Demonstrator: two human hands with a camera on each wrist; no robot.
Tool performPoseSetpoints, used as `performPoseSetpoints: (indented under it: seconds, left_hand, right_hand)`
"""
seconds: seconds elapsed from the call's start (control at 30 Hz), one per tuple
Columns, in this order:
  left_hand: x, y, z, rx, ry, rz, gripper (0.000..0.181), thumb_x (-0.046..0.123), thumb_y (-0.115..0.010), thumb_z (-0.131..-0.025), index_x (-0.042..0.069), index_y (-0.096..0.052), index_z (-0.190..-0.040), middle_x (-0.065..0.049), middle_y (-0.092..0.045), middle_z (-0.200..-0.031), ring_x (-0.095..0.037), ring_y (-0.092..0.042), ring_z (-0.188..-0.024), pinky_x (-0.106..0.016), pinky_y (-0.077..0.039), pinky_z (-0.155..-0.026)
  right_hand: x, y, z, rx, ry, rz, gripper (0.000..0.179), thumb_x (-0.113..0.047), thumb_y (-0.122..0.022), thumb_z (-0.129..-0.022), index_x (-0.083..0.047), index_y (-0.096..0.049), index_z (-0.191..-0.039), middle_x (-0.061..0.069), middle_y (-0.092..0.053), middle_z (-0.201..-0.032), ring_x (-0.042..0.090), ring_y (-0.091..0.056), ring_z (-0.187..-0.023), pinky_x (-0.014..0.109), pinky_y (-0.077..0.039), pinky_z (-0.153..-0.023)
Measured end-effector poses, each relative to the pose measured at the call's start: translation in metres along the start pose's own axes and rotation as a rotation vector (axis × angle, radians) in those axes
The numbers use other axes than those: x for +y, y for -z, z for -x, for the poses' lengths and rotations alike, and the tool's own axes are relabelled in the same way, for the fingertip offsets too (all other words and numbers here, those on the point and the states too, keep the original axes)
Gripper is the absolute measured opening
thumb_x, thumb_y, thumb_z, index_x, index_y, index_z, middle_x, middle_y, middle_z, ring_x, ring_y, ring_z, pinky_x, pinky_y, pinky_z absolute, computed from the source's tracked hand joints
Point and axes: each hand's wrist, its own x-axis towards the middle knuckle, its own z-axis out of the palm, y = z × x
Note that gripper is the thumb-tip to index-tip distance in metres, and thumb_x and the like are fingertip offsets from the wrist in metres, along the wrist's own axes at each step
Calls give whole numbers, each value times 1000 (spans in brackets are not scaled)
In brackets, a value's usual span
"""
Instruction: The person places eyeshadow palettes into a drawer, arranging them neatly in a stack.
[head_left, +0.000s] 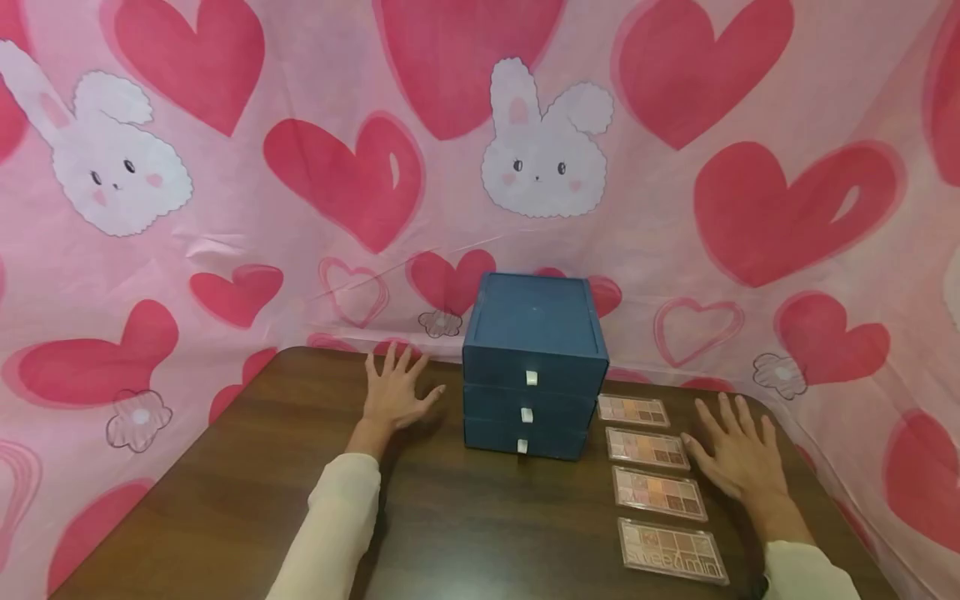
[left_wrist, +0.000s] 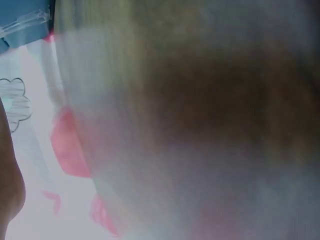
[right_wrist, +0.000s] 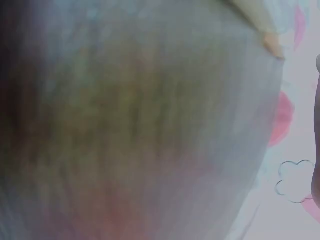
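Well apart, both hands (head_left: 393, 396) (head_left: 738, 454) flank drawer box (head_left: 534, 367).

Drawer box (head_left: 534, 367) at table (head_left: 225, 500) centre, toward back edge. Left hand (head_left: 393, 392) flat on table just left of box. Four palettes (head_left: 651, 475) in row right of box, front to back. Right hand (head_left: 738, 454) flat right of palettes. Cloth (head_left: 300, 167) behind table.
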Motion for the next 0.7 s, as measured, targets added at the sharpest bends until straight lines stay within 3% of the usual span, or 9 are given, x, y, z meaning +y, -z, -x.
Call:
performPoseSetpoints:
  seconds: [0.1,0.2,0.3,0.43,0.5,0.57,0.7]
  left_hand:
    - [3,4,1,-2,7,38,73,64,-50,-91,20,-52,-150,-17,-44,-159,-42,-27,-153,-75,-14,-119]
    - [7,13,-2,5,19,149,69,60,-50,-95,17,-53,-149,-16,-50,-155,-39,-35,-150,-71,-21,-120]
    - [14,26,-5,-18,61,368,64,55,-50,-98,18,-52,-150,-13,-54,-153,-37,-44,-146,-66,-30,-119]
    - [25,44,-9,-6,77,664,57,46,-53,-100,17,-52,-150,-15,-55,-151,-39,-50,-141,-62,-37,-117]
    - [32,50,-13,23,49,780,54,40,-53,-102,13,-53,-149,-17,-55,-151,-39,-50,-141,-60,-38,-117]
    - [39,56,-18,46,13,897,51,33,-51,-103,9,-53,-148,-17,-54,-151,-37,-50,-142,-57,-39,-118]
    - [55,70,-26,41,-8,1073,53,29,-47,-104,4,-48,-151,-17,-50,-155,-35,-44,-147,-54,-35,-121]
  right_hand:
    - [-6,6,0,6,-1,-11,77,-58,-33,-104,-9,-22,-162,33,-16,-165,52,-7,-154,75,-4,-117]
    - [-16,17,-1,31,-2,-36,75,-55,-36,-104,-2,-32,-157,34,-23,-162,53,-11,-153,75,-6,-116]
    - [-31,32,-1,72,4,-75,64,-45,-45,-104,4,-48,-146,35,-42,-152,55,-33,-143,74,-21,-113]
    - [-59,55,3,58,-22,-182,50,-36,-51,-104,0,-60,-137,32,-60,-136,57,-59,-116,67,-50,-84]
    - [-74,67,7,44,-35,-250,48,-36,-51,-104,-3,-62,-136,30,-63,-133,56,-62,-112,66,-53,-75]
    - [-89,75,9,55,-21,-313,46,-35,-52,-104,-2,-64,-134,29,-66,-129,53,-64,-111,67,-53,-79]
    - [-116,88,14,63,18,-411,42,-31,-57,-102,0,-68,-129,28,-73,-115,33,-71,-82,51,-57,-77]
